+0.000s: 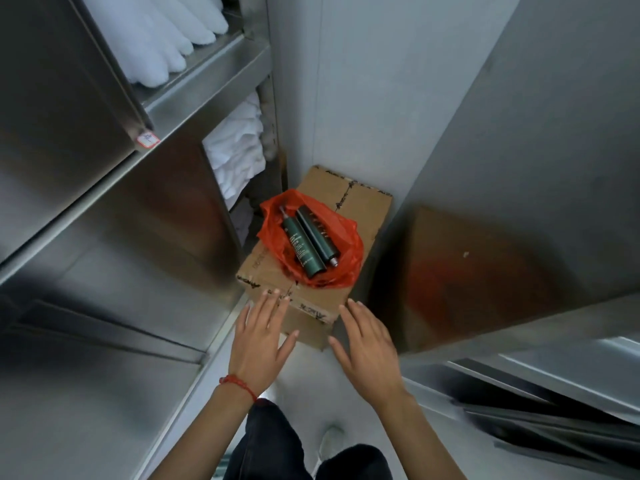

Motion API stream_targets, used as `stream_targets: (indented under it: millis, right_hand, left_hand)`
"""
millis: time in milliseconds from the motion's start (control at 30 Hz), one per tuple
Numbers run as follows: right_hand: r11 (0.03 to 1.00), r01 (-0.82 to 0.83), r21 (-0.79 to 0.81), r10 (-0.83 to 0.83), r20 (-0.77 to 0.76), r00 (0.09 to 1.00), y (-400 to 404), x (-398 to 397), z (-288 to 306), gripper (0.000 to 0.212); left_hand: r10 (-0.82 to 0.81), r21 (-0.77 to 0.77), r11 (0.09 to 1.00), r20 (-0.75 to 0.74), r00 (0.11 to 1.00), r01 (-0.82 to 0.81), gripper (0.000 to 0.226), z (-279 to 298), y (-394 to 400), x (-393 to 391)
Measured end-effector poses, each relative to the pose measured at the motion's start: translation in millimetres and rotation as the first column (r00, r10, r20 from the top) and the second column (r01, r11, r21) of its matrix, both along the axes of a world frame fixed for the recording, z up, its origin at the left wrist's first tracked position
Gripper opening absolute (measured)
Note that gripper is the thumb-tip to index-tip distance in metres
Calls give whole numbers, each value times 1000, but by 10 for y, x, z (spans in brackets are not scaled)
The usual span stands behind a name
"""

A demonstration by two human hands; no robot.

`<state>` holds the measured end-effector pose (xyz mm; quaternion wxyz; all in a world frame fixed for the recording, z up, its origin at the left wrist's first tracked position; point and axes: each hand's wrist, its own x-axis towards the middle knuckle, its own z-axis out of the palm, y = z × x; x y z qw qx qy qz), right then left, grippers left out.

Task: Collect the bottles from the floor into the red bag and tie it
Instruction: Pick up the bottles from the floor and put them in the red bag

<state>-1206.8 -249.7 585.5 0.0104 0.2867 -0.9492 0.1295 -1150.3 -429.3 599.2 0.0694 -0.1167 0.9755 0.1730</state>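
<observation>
A red plastic bag [349, 237] lies open on top of a cardboard box [363, 206] in the corner. Two dark green bottles lie side by side inside it: one with white print [300, 242] on the left, a plainer one [317, 233] on the right with a silver tip. My left hand [261, 336], with a red bracelet at the wrist, hovers with fingers spread at the box's near left edge. My right hand [369, 344] is spread open just off the box's near right corner. Neither hand touches the bag.
A steel shelf unit [194, 98] with stacked white towels [235, 150] stands on the left, close to the box. A steel cabinet [485, 254] closes in the right side. My dark trousers and a white shoe [329, 441] are on the pale floor below.
</observation>
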Motion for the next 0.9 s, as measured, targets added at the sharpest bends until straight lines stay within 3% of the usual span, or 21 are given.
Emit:
stream_targets:
  millis: [200,433,767,900]
  right_hand:
    - [999,18,40,-16,-48,999,-92,-22,19,56]
    - [999,-42,-20,42,-36,998,-239,-114,72,54]
    - [942,-333,-32,334,39,942,320,299,-21,53]
    - [929,-370,-15,370,62,927,671,554,-44,53]
  left_hand:
    - [10,-59,998,28,1000,-8,58,-37,-187,52]
    - [107,-115,988,46,993,-101,61,-23,-328,182]
    - [393,-100,916,33,919,-388,78,-54,489,1041]
    - [462,-61,886,38,886,-459,79,-44,899,1513]
